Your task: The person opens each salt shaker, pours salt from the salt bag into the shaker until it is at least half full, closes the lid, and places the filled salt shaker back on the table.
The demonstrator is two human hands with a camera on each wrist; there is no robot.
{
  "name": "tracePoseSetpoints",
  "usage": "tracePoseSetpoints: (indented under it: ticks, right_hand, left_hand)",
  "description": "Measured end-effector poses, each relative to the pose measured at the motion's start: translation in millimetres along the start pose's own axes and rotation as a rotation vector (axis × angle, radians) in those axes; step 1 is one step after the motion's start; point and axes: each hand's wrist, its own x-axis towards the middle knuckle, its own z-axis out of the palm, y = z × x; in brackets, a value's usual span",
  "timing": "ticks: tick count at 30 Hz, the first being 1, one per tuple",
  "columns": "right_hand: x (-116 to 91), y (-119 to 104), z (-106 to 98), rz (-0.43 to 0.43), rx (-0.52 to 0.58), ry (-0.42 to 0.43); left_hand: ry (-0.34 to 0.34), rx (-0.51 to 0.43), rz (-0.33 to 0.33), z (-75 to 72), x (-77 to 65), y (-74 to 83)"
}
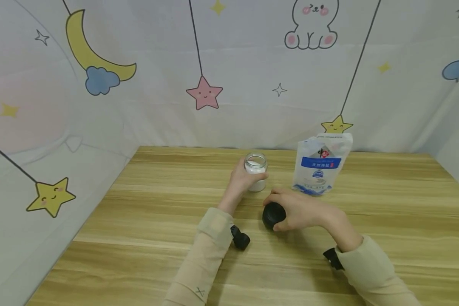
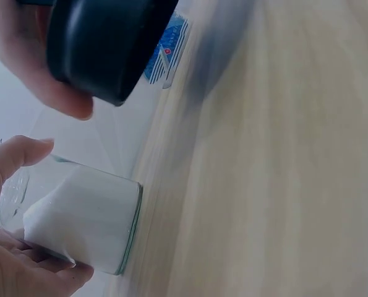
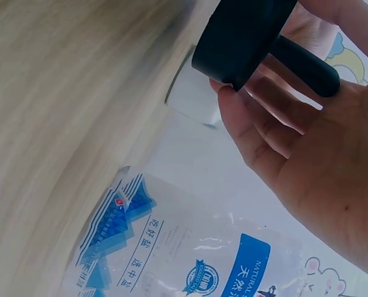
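An uncapped glass jar of white powder or salt stands toward the back of the table. My left hand holds it, thumb and fingers around its sides; in the left wrist view the white contents slope inside the jar. Nearer to me, my right hand grips a black round lid by its edge. In the right wrist view this lid has a narrow stem-like handle pointing toward the palm. The lid is in front of the jar and apart from it.
A white and blue salt pouch stands upright behind my right hand, to the right of the jar. The wooden table meets a patterned cloth backdrop at its rear edge. Small black wrist cameras hang at both sleeves.
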Motion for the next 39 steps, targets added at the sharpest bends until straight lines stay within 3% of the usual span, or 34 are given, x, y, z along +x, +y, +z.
tracePoseSetpoints:
  ticks: [24,32,39]
  right_hand:
    - [1,2,-16,0.003,0.032,0.226]
    - [6,2,-18,0.05,-0.02,0.344]
    - [10,0,-19,0.082,0.03,0.399]
  left_hand:
    - [-0.014,-0.025,-0.012,1.9,-0.4,1.3]
    - [-0.017,-0.049,0.011,1.4,-1.1,0.8]
    - [0.001,-0.03,0.045,0.2,-1.5,0.5]
